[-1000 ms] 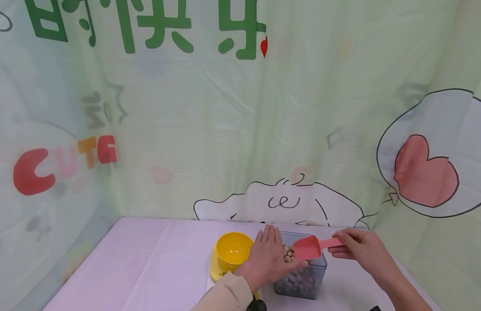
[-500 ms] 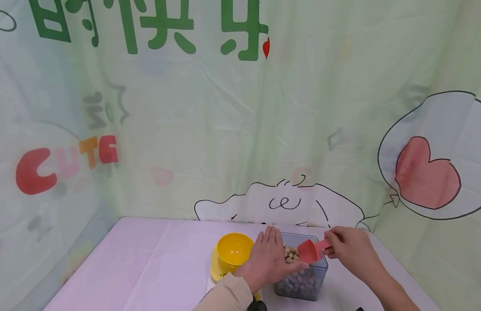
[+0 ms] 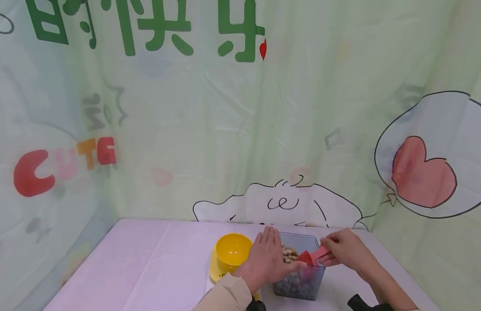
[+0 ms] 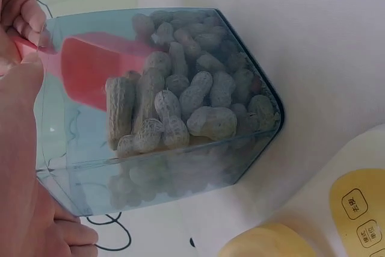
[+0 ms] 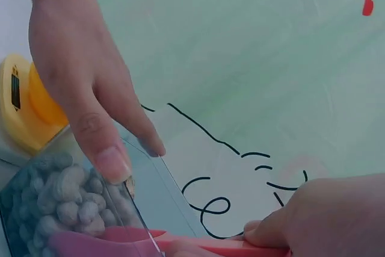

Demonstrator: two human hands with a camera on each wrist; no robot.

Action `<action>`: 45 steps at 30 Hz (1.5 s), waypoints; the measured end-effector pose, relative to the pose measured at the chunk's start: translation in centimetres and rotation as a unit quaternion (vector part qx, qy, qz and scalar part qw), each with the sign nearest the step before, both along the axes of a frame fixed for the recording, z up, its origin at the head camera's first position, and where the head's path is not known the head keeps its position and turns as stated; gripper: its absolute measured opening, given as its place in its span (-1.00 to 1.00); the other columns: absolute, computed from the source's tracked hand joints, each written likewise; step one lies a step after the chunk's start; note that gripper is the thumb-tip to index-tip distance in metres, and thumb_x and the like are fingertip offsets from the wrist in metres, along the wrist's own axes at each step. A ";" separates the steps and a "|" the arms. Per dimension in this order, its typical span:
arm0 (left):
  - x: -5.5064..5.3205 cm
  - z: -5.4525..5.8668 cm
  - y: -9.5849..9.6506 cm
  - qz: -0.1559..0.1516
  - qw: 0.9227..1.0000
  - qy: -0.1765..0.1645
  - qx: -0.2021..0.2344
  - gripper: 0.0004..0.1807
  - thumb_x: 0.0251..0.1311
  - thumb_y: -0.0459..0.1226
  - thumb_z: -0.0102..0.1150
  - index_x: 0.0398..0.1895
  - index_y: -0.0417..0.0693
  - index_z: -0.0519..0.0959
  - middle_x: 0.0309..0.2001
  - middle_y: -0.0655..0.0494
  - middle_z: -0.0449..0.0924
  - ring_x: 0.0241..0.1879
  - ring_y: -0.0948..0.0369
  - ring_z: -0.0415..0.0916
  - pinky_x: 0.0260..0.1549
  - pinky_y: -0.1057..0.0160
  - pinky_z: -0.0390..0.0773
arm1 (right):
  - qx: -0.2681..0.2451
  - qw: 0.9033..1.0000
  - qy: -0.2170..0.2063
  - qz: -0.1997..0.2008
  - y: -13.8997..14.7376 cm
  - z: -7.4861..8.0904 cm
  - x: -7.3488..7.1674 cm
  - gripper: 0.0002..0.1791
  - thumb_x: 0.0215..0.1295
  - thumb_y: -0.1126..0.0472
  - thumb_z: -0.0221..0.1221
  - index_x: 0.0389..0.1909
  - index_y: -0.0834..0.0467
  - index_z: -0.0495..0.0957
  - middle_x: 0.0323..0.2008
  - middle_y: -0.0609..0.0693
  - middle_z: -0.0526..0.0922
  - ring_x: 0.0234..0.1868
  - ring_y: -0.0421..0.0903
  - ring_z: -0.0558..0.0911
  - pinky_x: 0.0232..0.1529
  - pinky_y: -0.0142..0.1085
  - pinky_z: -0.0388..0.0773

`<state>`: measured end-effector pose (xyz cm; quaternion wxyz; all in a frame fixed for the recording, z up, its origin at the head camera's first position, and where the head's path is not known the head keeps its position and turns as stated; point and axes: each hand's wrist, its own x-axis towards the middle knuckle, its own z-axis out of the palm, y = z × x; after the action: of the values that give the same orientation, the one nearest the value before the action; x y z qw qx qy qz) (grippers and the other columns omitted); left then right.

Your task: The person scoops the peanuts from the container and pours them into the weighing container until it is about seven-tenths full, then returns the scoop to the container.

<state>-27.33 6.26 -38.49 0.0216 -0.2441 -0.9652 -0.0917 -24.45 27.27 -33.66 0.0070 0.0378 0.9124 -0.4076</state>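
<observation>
A clear bluish plastic container [image 3: 308,242] stands on the table, partly filled with unshelled peanuts [image 4: 174,100]. My left hand [image 3: 265,258] rests on its near left rim, fingers straight and together, thumb stretched along the front edge. Over the right rim, my right hand [image 3: 347,250] grips the handle of a pink-red scoop [image 4: 96,67]. The scoop's mouth is down inside the container, against the peanuts. Left of the container, a yellow bowl [image 3: 233,249] sits on a yellow-and-white kitchen scale [image 3: 215,274], partly hidden behind my left hand and sleeve. The bowl holds nothing visible.
A pale pink cloth covers the table [image 3: 159,263]. Behind and beside it hangs a printed curtain [image 3: 240,129] with letters, a cartoon figure and a balloon. A black object [image 3: 359,303] shows by my right forearm at the lower edge.
My right hand has moved left and brought the scoop from above the container down into it, tilting its mouth into the peanuts. My left hand has stayed on the rim.
</observation>
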 end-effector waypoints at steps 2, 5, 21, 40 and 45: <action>0.0 0.0 -0.1 0.002 1.000 -0.003 0.000 0.18 0.09 0.57 -0.29 0.57 -0.06 0.06 0.59 0.08 0.00 0.57 0.11 -0.02 0.51 0.11 0.14 | -0.030 0.999 -0.010 0.005 0.2 -0.2 -0.1 -0.70 0.48 0.29 0.02 -0.10 0.49 0.57 -0.52 0.08 0.68 -0.50 -0.06 0.73 -0.38 -0.25 0.73; -0.1 -0.1 -0.1 0.004 1.000 -0.006 0.000 0.19 0.08 0.58 -0.28 0.57 -0.06 0.05 0.59 0.08 0.00 0.57 0.11 -0.01 0.51 0.11 0.15 | -0.061 0.998 -0.017 0.012 0.4 -0.5 -0.1 -0.69 0.50 0.29 0.00 -0.06 0.51 0.54 -0.49 0.09 0.69 -0.47 -0.06 0.75 -0.35 -0.25 0.73; -0.1 0.0 0.1 0.014 1.000 -0.025 0.012 0.23 0.02 0.61 -0.30 0.58 -0.04 0.03 0.59 0.08 -0.03 0.58 0.11 -0.03 0.52 0.08 0.12 | -0.167 0.985 -0.041 0.026 -0.5 -1.3 -0.4 -0.65 0.52 0.29 -0.04 0.01 0.55 0.49 -0.38 0.16 0.73 -0.36 -0.01 0.79 -0.26 -0.25 0.74; 0.0 0.0 -0.2 0.007 0.999 -0.003 0.040 0.25 -0.02 0.61 -0.19 0.54 -0.09 0.10 0.56 0.04 0.08 0.55 0.10 0.06 0.49 0.08 0.18 | -0.182 0.982 -0.031 -0.035 -0.8 -1.4 0.0 -0.60 0.55 0.27 -0.07 0.13 0.55 0.42 -0.37 0.13 0.70 -0.37 -0.04 0.78 -0.26 -0.26 0.74; 0.0 -0.1 0.1 0.012 0.999 0.000 0.035 0.25 -0.03 0.62 -0.20 0.54 -0.06 0.10 0.56 0.06 0.08 0.55 0.11 0.06 0.49 0.09 0.19 | -0.219 0.974 -0.040 -0.046 0.1 -1.6 0.2 -0.55 0.56 0.26 -0.09 0.23 0.57 0.33 -0.38 0.11 0.71 -0.37 -0.07 0.78 -0.25 -0.27 0.73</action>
<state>-27.32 6.39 -38.56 0.0307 -0.2320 -0.9642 -0.1251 -24.23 27.38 -35.28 0.0331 0.0933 0.7972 -0.5956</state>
